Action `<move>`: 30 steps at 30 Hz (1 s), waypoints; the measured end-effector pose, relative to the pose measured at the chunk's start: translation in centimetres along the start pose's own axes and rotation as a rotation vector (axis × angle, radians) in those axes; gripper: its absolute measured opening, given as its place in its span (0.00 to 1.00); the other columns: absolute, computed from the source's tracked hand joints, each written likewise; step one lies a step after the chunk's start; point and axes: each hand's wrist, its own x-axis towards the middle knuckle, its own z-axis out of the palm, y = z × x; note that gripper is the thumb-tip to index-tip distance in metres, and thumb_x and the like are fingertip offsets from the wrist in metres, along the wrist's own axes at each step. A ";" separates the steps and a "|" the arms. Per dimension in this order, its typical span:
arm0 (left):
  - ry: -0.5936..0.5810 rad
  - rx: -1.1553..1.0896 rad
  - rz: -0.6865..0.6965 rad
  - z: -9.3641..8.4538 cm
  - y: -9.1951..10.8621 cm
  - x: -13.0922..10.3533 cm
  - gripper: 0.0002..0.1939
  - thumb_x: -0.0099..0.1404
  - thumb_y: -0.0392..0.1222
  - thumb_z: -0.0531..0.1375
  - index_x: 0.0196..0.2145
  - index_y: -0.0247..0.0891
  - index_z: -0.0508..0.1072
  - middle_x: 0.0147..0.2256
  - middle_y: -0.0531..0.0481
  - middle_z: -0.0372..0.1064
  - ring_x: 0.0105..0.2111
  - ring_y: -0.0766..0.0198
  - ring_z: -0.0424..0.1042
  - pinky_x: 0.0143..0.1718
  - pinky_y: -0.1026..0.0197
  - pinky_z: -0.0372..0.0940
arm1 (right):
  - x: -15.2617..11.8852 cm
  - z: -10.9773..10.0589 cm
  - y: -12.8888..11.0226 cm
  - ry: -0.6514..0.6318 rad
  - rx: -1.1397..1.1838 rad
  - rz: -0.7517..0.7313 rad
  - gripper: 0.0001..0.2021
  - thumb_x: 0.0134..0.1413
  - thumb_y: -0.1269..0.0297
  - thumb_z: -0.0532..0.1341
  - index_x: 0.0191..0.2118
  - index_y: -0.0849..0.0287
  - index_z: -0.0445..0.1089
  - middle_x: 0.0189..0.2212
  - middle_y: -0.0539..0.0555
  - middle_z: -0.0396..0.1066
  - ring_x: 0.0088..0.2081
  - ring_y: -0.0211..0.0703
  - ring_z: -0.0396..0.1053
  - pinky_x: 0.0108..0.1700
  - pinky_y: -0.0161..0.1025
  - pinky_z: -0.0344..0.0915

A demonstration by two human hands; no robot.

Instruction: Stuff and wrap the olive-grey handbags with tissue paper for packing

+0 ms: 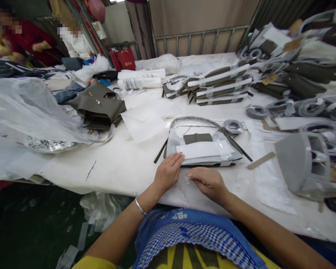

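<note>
A dark olive bag (pixel 198 138) wrapped partly in white sheet lies in front of me, its plastic-covered strap arching behind it. My left hand (pixel 168 171) rests on the bag's near left corner, fingers together, pressing the white foam strip (pixel 204 149). Just right of it, my right hand (pixel 207 183) pinches a small piece of clear tape (pixel 187 177) at the bag's near edge. Clear tape also crosses the right end of the strip. A coiled wrapped strap (pixel 233 127) sits behind the bag at its right.
Stacked wrapped bags (pixel 220 84) lie behind. An open olive bag (pixel 100 104) and plastic sheeting (pixel 33 112) are at left. On the right are wrapped coils (pixel 310 107) and a grey tape dispenser (pixel 296 160). People stand at the far left.
</note>
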 end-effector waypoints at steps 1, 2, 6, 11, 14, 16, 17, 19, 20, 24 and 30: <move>0.001 0.008 0.006 0.1 0.0 0.0 0.24 0.69 0.32 0.51 0.62 0.34 0.63 0.61 0.43 0.65 0.62 0.56 0.62 0.63 0.48 0.61 | 0.3 -0.2 0.1 -0.011 -0.036 -0.076 0.12 0.60 0.75 0.59 0.43 0.53 0.76 0.38 0.51 0.80 0.40 0.41 0.78 0.49 0.41 0.74; 0.001 0.016 0.010 0.2 0.0 -0.1 0.24 0.69 0.32 0.50 0.62 0.34 0.63 0.61 0.43 0.64 0.62 0.55 0.61 0.63 0.48 0.61 | 0.6 -0.4 0.1 -0.024 -0.074 -0.133 0.13 0.60 0.76 0.59 0.44 0.53 0.76 0.39 0.50 0.80 0.40 0.40 0.78 0.50 0.41 0.74; 0.011 0.031 0.013 0.6 0.0 -0.4 0.25 0.69 0.31 0.50 0.63 0.35 0.61 0.62 0.41 0.63 0.63 0.55 0.59 0.63 0.46 0.61 | 2.0 -1.1 0.3 -0.061 -0.201 -0.175 0.12 0.60 0.74 0.59 0.42 0.50 0.76 0.39 0.49 0.80 0.38 0.39 0.78 0.49 0.40 0.74; 0.038 0.022 0.016 0.7 0.1 -0.6 0.24 0.68 0.30 0.50 0.61 0.34 0.63 0.60 0.39 0.64 0.62 0.53 0.61 0.62 0.46 0.62 | 4.5 -1.6 1.1 -0.088 -0.271 -0.122 0.09 0.63 0.70 0.59 0.39 0.52 0.76 0.37 0.48 0.80 0.37 0.39 0.78 0.50 0.40 0.70; 0.049 -0.006 -0.007 0.5 0.3 -0.4 0.22 0.68 0.30 0.51 0.58 0.34 0.66 0.57 0.39 0.67 0.59 0.53 0.64 0.61 0.46 0.63 | 6.2 -1.3 1.8 -0.093 -0.306 -0.035 0.08 0.64 0.65 0.59 0.36 0.53 0.77 0.35 0.49 0.80 0.36 0.41 0.77 0.48 0.41 0.68; 0.051 -0.032 -0.017 0.3 0.3 -0.2 0.20 0.68 0.29 0.51 0.56 0.34 0.68 0.56 0.38 0.68 0.58 0.53 0.64 0.61 0.46 0.64 | 7.2 -0.9 2.4 -0.108 -0.313 0.041 0.08 0.64 0.62 0.61 0.35 0.54 0.77 0.34 0.50 0.80 0.37 0.42 0.76 0.47 0.40 0.66; 0.052 -0.043 -0.017 0.3 0.4 -0.2 0.20 0.68 0.29 0.51 0.55 0.34 0.68 0.55 0.38 0.68 0.58 0.52 0.65 0.60 0.46 0.65 | 7.6 -0.7 2.7 -0.119 -0.314 0.075 0.08 0.63 0.61 0.61 0.35 0.54 0.77 0.34 0.50 0.79 0.37 0.43 0.76 0.46 0.40 0.66; 0.064 -0.057 -0.015 0.2 0.3 -0.1 0.19 0.68 0.29 0.51 0.54 0.33 0.69 0.54 0.37 0.68 0.58 0.52 0.65 0.59 0.46 0.66 | 8.1 -0.2 3.5 -0.154 -0.322 0.136 0.08 0.63 0.61 0.62 0.34 0.54 0.76 0.34 0.50 0.79 0.37 0.43 0.75 0.44 0.39 0.65; 0.074 -0.063 -0.015 0.3 0.3 -0.1 0.18 0.68 0.29 0.51 0.54 0.33 0.69 0.53 0.36 0.69 0.57 0.52 0.65 0.59 0.46 0.66 | 8.3 0.0 3.8 -0.183 -0.328 0.160 0.07 0.62 0.61 0.62 0.34 0.54 0.76 0.34 0.51 0.79 0.38 0.43 0.74 0.43 0.39 0.64; 0.099 -0.106 -0.016 0.5 0.1 -0.3 0.19 0.67 0.29 0.51 0.54 0.33 0.69 0.52 0.37 0.69 0.56 0.52 0.67 0.59 0.47 0.67 | 8.8 0.8 5.0 -0.341 -0.325 0.250 0.03 0.60 0.66 0.64 0.34 0.55 0.73 0.34 0.52 0.76 0.40 0.44 0.70 0.42 0.39 0.63; 0.158 -0.136 -0.036 0.7 0.3 -0.2 0.18 0.68 0.30 0.52 0.55 0.34 0.67 0.51 0.38 0.71 0.54 0.54 0.69 0.57 0.47 0.68 | 9.9 0.9 5.5 -0.463 -0.325 0.386 0.04 0.56 0.68 0.66 0.32 0.56 0.71 0.34 0.50 0.73 0.39 0.42 0.69 0.37 0.36 0.60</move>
